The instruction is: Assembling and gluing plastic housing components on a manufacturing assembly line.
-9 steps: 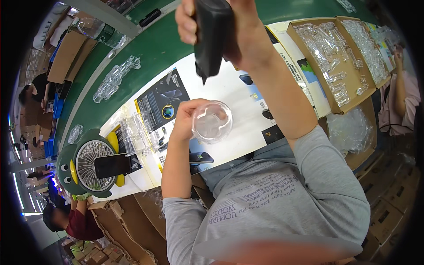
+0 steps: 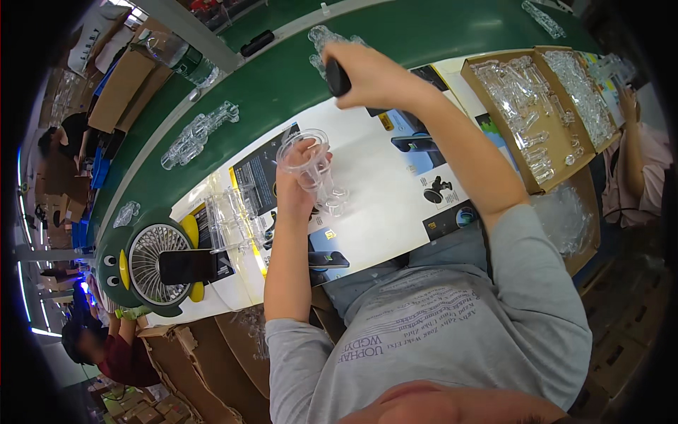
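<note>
My left hand (image 2: pixel 294 191) is closed around a clear plastic part (image 2: pixel 326 189) with a wide round ring at one end and a stem reaching down to the right. Above the green surface, my right hand (image 2: pixel 378 76) grips a black power screwdriver (image 2: pixel 338 78); only its dark end shows past the fingers, and its tip is hidden. Just beyond that hand lie more clear plastic pieces (image 2: pixel 321 35), partly covered by it. Under both hands is a white printed sheet (image 2: pixel 374 212) with pictures of phones and mounts.
At left stands a green penguin-shaped fan (image 2: pixel 116 244) with a dark phone (image 2: pixel 185 267) before it. Clear parts (image 2: pixel 226 219) stand beside it, and another clear piece (image 2: pixel 198 138) lies farther back. Cardboard trays (image 2: pixel 558 159) at right hold many clear parts. Other people sit at both sides.
The screwdriver in my right hand has swung away from above the sheet toward the far side. My left hand has tilted the clear part, so its stem now shows.
</note>
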